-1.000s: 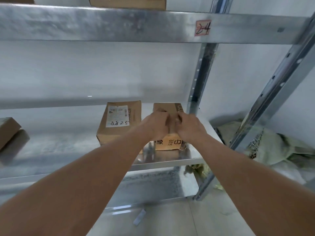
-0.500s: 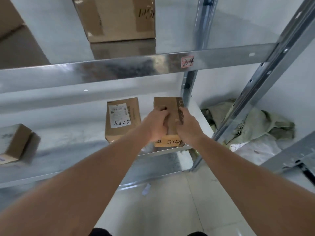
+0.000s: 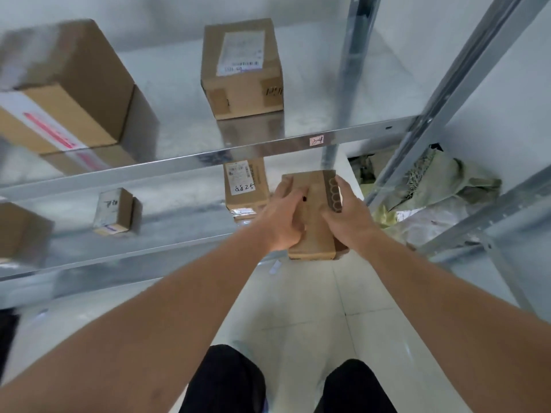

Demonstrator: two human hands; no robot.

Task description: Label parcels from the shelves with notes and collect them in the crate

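Note:
A small brown cardboard parcel is held between both hands, out past the front edge of the lower metal shelf and over the floor. My left hand lies over its left side with fingers curled on the top. My right hand grips its right edge, thumb on top by a printed dark strip. Just behind on the lower shelf sits a parcel marked 8825. No crate or notes are in view.
The upper shelf, tagged 24, carries a labelled box and a larger box with red tape. A small box stands on the lower shelf at left. Shelf uprights and crumpled green sacks are at right. My legs show below.
Both hands have drawn the brown parcel off the lower shelf toward me. The view has risen and tilted down, so the upper shelf's boxes and my legs now show.

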